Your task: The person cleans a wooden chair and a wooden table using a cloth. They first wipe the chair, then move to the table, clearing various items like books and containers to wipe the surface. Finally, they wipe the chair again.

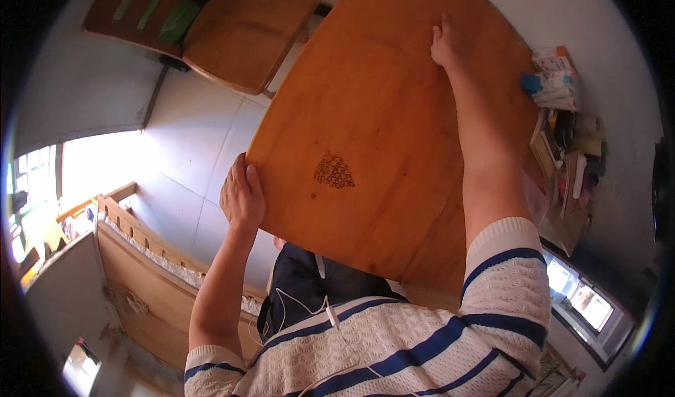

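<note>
A wooden tabletop with an orange-brown, glossy surface spreads before me. My left hand is at its near left edge, the thumb by the rim and the fingers along the side, holding that edge. Stretched far over the wood, my right hand lies on the surface toward the far right with its fingers apart. I see nothing held in it, though part of the hand blends into the wood's colour. Between my arms, nearer the left hand, a dark mottled patch marks the wood.
A wooden chair stands beyond the table's left side. Boxes and piled small items line the right edge by the wall. A wooden bed frame is at the lower left. A white earphone cable hangs on my striped top.
</note>
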Demonstrator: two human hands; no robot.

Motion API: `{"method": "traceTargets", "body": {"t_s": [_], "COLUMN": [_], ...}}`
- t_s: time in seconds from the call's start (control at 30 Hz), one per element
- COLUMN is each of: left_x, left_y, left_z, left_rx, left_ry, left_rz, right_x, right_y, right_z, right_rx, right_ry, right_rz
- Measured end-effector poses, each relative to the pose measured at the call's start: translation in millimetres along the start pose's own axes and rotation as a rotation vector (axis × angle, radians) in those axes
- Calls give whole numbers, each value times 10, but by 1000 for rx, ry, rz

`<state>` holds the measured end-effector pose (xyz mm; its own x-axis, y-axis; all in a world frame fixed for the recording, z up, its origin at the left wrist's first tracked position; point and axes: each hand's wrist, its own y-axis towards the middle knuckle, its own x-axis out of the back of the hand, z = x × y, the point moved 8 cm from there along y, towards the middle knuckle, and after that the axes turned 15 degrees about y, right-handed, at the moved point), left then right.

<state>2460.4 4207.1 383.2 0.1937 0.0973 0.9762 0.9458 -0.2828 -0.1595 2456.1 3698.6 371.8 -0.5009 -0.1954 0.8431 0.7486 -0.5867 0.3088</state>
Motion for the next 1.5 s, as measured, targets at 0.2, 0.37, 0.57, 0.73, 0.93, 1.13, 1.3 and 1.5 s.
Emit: {"method": "traceTargets", "body": {"t_s": [0.2,0.37,0.57,0.73,0.93,1.13,1.3,1.5], "left_x": [8,17,165,152,-10,56,-28,39], "left_y": [-20,-39,-151,-661,-1046,-1009,-953,-977], "left_z": [11,-44,-164,-577,-946,-953,-1039,-1089], "left_rx": [27,-32,-195,-533,-613,-597,-626,-640], "left_ry": [29,14,38,122,62,125,139,145], "left_rz": [86,-49,-180,-354,-159,-119,-116,-135], "right_x": [-296,-183,578,1027,1017,841,685,661], "right_y": [-539,-1929,-3558,-4044,-3349,-1583,-514,-461], "right_z": [836,2230,2850,2399,1471,-3,-1081,-1077], "right_rx": [146,331,474,357,331,221,-48,19], "right_ry": [40,454,438,382,379,77,78,-126], "right_rz": [188,196,404,500,294,144,47,-47]}}
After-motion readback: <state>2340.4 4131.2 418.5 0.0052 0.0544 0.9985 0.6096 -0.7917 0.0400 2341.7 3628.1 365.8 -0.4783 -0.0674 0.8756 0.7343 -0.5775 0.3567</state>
